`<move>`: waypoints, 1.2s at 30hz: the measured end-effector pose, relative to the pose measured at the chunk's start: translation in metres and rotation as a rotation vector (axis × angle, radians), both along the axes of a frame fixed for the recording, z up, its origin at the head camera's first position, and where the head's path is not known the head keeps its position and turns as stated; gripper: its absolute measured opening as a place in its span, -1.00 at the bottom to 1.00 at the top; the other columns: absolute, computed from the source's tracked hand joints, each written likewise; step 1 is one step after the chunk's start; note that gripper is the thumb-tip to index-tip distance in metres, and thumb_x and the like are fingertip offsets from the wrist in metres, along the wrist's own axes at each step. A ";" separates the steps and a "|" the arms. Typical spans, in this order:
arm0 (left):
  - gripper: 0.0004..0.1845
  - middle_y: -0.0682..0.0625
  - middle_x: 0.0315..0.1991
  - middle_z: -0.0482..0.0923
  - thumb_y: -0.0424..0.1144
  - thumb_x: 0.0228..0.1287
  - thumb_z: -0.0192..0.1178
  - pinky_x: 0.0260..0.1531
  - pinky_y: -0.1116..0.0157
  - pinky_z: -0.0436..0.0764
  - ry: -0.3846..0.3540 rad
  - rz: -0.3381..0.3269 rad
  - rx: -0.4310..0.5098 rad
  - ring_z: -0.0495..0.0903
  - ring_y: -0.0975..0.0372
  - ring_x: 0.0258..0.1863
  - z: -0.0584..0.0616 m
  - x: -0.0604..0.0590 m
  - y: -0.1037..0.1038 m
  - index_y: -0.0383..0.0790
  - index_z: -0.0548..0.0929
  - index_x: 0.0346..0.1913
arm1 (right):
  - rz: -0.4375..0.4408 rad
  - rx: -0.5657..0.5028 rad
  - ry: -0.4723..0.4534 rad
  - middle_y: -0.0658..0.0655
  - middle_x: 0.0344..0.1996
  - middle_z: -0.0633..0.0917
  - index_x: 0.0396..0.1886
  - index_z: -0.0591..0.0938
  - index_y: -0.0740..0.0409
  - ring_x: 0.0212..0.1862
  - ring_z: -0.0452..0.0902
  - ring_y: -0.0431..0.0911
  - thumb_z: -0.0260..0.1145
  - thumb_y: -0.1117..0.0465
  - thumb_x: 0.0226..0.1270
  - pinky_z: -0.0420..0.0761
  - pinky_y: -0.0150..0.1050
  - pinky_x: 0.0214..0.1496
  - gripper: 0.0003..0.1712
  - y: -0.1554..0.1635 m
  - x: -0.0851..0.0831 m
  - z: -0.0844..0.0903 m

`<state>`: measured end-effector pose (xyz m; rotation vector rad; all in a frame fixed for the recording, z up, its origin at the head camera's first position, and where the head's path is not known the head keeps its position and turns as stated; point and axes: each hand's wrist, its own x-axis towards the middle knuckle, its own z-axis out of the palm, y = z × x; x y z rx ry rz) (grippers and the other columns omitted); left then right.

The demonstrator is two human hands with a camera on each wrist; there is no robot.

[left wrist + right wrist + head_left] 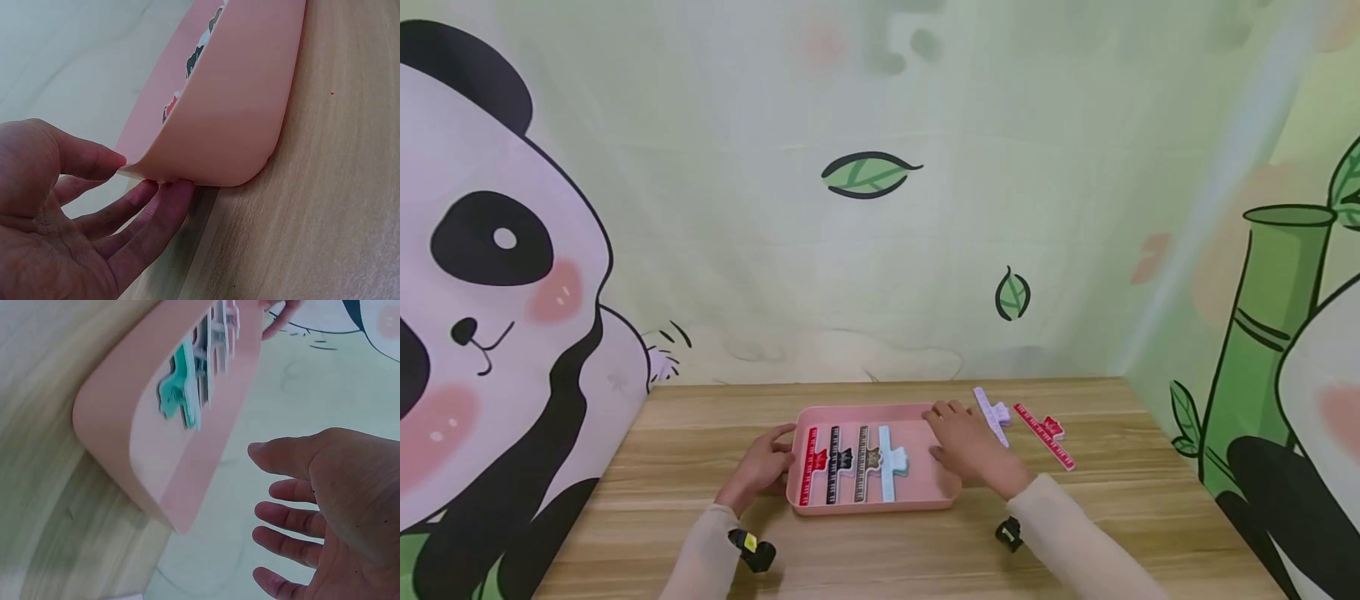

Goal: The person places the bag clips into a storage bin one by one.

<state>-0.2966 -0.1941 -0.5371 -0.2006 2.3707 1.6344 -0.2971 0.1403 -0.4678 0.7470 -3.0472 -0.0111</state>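
Note:
A shallow pink tray (925,500) lies on the table, with a row of ruler-shaped clips in it: a red clip (808,467), a black clip (833,465), a grey clip (862,463) and a light blue clip (887,463). At the tray's left end, my left hand (762,463) pinches the wall; in the left wrist view the thumb is at the rim and the fingertips press the outer side. Over the right end is my right hand (966,439). The right wrist view shows that hand (331,512) with fingers extended and apart, clear of the tray wall.
Outside the tray to the right, a lilac ruler-shaped clip (991,417) and another red one (1045,437) lie on the wooden table (1112,517). Behind the table hangs a pale green cloth (737,208) printed with pandas, leaves and bamboo.

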 end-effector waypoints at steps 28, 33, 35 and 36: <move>-0.35 -0.40 0.32 0.33 -0.36 0.38 0.02 -0.30 0.11 0.74 -0.014 -0.003 -0.042 0.63 0.02 -0.08 -0.001 0.001 0.000 -0.09 0.19 0.50 | -0.059 -0.030 0.056 0.26 0.28 0.51 0.33 0.43 0.23 0.31 0.41 0.19 0.32 0.09 0.33 0.47 0.25 0.21 -0.37 0.072 -0.027 0.005; -0.35 -0.38 0.33 0.34 -0.36 0.36 0.03 -0.29 0.12 0.74 -0.016 0.006 -0.039 0.63 0.03 -0.10 0.000 0.000 0.000 -0.08 0.20 0.50 | -0.057 -0.020 0.074 0.27 0.26 0.52 0.32 0.43 0.24 0.28 0.43 0.21 0.32 0.11 0.33 0.50 0.25 0.15 -0.38 0.084 -0.035 0.000; -0.34 -0.40 0.33 0.34 -0.36 0.36 0.02 -0.30 0.12 0.74 -0.011 0.002 -0.040 0.63 0.03 -0.10 0.001 -0.001 0.001 -0.09 0.19 0.50 | -0.065 -0.006 0.074 0.27 0.26 0.52 0.32 0.43 0.25 0.28 0.43 0.21 0.31 0.11 0.34 0.49 0.25 0.16 -0.38 0.088 -0.038 -0.002; -0.34 -0.41 0.32 0.33 -0.36 0.36 0.02 -0.31 0.12 0.74 -0.007 -0.001 -0.039 0.63 0.03 -0.11 0.001 -0.001 0.001 -0.10 0.19 0.50 | -0.070 -0.003 0.073 0.27 0.26 0.52 0.32 0.43 0.25 0.29 0.42 0.21 0.31 0.10 0.34 0.49 0.25 0.17 -0.38 0.090 -0.039 -0.003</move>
